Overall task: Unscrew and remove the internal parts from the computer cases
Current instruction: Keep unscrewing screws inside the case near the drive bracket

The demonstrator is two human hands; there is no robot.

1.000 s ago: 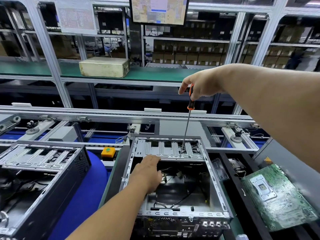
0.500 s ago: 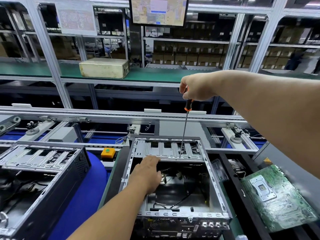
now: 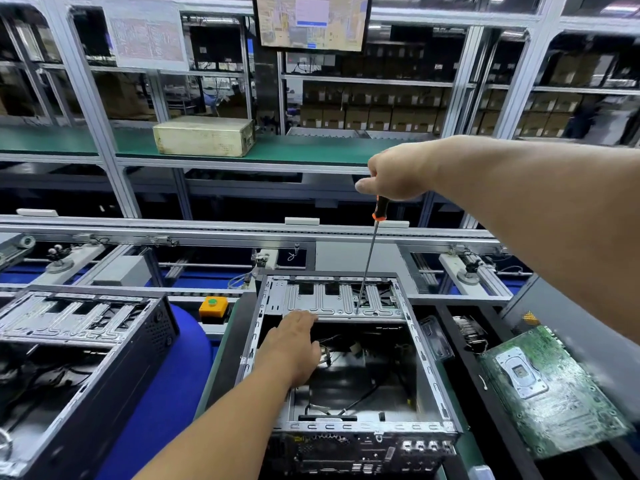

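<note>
At lower centre, the open grey sheet-metal computer case (image 3: 349, 358) shows a ribbed drive bracket (image 3: 332, 299). The right hand (image 3: 401, 174) grips a thin orange-handled screwdriver (image 3: 369, 258); the left hand (image 3: 294, 344) lies flat on the bracket edge.

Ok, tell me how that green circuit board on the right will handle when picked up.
The green circuit board looks thin and flat, so probably light and fairly stiff. Its exposed parts and metal socket plate suggest it is fragile; edges seem safest. It lies tilted, so it may slide if nudged.

Aluminium shelving (image 3: 104, 109), stacked cartons (image 3: 367, 116) behind
</note>
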